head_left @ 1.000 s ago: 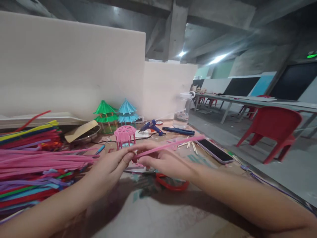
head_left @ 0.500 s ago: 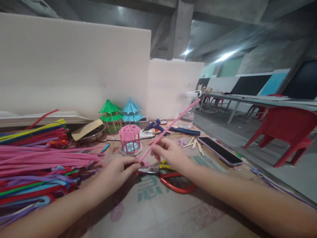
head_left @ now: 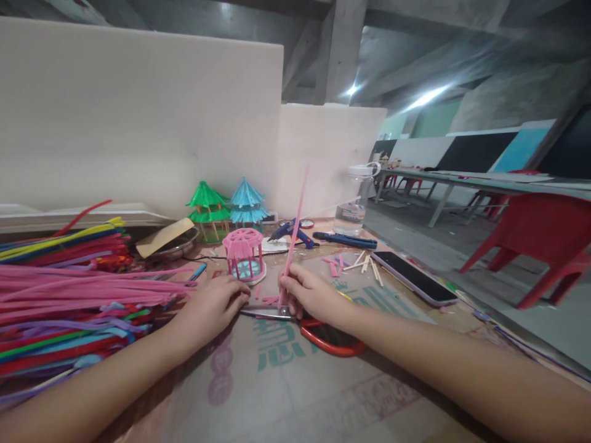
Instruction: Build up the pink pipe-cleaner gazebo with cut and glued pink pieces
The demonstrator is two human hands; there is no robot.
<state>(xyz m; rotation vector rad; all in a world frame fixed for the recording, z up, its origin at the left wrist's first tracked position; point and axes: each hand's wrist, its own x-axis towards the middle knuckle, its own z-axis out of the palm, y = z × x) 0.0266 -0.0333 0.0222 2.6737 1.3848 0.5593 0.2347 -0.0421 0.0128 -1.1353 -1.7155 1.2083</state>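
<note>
My right hand (head_left: 311,295) pinches a long pink pipe cleaner (head_left: 296,227), which stands nearly upright above the table. Under that hand lie scissors with red handles (head_left: 332,344), their blades pointing left. My left hand (head_left: 217,311) rests by the blade tips, its fingers bent and slightly apart, with nothing visible in them. Just beyond the hands stands a small pink pavilion (head_left: 243,255) with a spoked top and a light blue base. Short pink pieces (head_left: 270,300) lie between it and the scissors.
Bundles of coloured pipe cleaners (head_left: 83,295) fill the left side. Behind are green (head_left: 207,209) and blue (head_left: 248,206) model pavilions, a glue gun (head_left: 295,234) and a water bottle (head_left: 351,206). A phone (head_left: 413,277) and small sticks (head_left: 367,266) lie to the right.
The pink pipe cleaner has swung from a right-leaning slant to nearly upright in my right hand. My left hand has let go of its lower end and moved left.
</note>
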